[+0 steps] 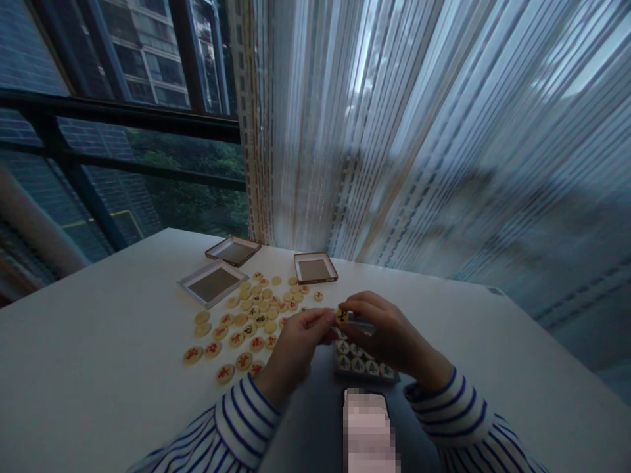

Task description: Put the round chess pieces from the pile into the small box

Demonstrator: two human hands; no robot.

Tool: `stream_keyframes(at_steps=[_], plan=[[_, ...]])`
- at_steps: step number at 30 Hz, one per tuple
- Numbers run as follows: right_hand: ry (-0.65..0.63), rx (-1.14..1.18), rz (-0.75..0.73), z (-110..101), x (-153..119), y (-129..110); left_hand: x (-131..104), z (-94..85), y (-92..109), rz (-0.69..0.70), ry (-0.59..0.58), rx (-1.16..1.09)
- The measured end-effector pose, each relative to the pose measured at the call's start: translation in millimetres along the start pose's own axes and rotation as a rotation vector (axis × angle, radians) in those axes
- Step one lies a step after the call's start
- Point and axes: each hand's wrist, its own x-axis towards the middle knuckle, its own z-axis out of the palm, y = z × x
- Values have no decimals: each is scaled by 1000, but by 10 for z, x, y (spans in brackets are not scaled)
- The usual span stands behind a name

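Observation:
A round xiangqi piece (342,316) with a black character stands on edge between my two hands, its face toward me. My right hand (392,332) is closed on it, pinching it between thumb and fingers. From the other side, the thumb and fingers of my left hand (298,341) are pressed together at the piece's left edge. Under my right hand is a box (345,376) with rows of pieces bearing dark characters; the hand hides part of it. To the left, many loose xiangqi pieces (236,339) lie scattered, some showing red or black characters, others blank side up.
Three shallow trays or lids, a pale one (183,284) and two brown-rimmed ones (210,255) (335,274), lie at the back of the white table (123,341). A phone (367,427) is close to me. Behind are a string curtain (394,131) and a window railing (118,121).

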Motion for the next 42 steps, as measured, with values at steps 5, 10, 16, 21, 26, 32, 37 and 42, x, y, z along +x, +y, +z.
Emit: stream_keyframes(at_steps=[5, 10, 16, 21, 26, 32, 37, 42], plan=[[-86, 3, -10, -1, -24, 54, 34, -33, -46, -4, 51, 6], [-142, 38, 7, -6, -60, 100, 39, -49, -116, -13, 52, 71], [-192, 60, 64, -26, -81, 169, 35, -97, -196, 56, 43, 313], [-166, -14, 158, -64, -108, 301, -32, -128, -232, 252, 61, 765], [-206, -113, 275, -58, -136, 393, -83, -120, -257, 336, 11, 993], [-238, -141, 310, 7, -158, 459, -85, -146, -283, 368, -27, 1065], [-198, -139, 341, 40, -166, 501, -85, -145, -285, 377, -51, 1082], [-228, -162, 390, 38, -160, 494, -86, -142, -284, 380, -90, 1089]])
